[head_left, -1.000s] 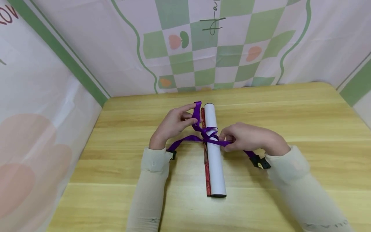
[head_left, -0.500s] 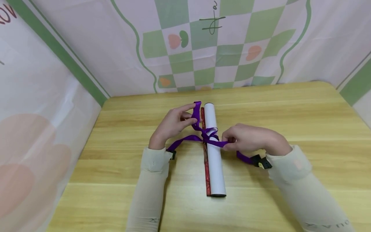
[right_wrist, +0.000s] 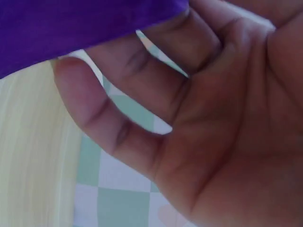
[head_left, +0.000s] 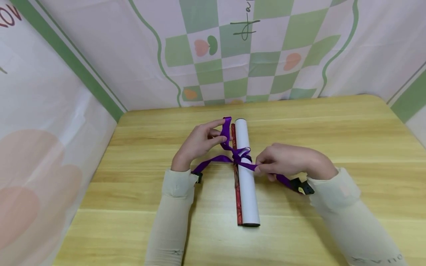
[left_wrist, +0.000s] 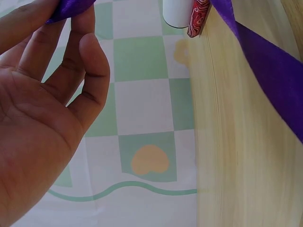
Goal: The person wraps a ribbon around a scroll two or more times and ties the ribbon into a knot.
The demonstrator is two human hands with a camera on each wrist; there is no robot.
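A white roll [head_left: 249, 199] with a dark end lies lengthwise on the table, a red patterned strip [head_left: 238, 208] along its left side. Purple ribbon [head_left: 247, 165] crosses the roll's middle in a loose knot with a small loop on top. My left hand [head_left: 198, 141] pinches a raised loop of ribbon between thumb and fingers, just left of the roll's far half. On the other side my right hand [head_left: 287, 159] pinches a ribbon end close to the roll. In the right wrist view the ribbon [right_wrist: 85, 33] covers the fingertips.
The wooden table [head_left: 133, 192] meets a wall cloth [head_left: 233, 66] with green checks behind the roll. A second cloth [head_left: 43, 111] hangs at the left. A small black device [head_left: 302, 186] sits at the right cuff.
My right hand has shifted slightly right and toward me, with its fingers more curled, and the ribbon stretch to the knot slopes downward more. The left hand stays put.
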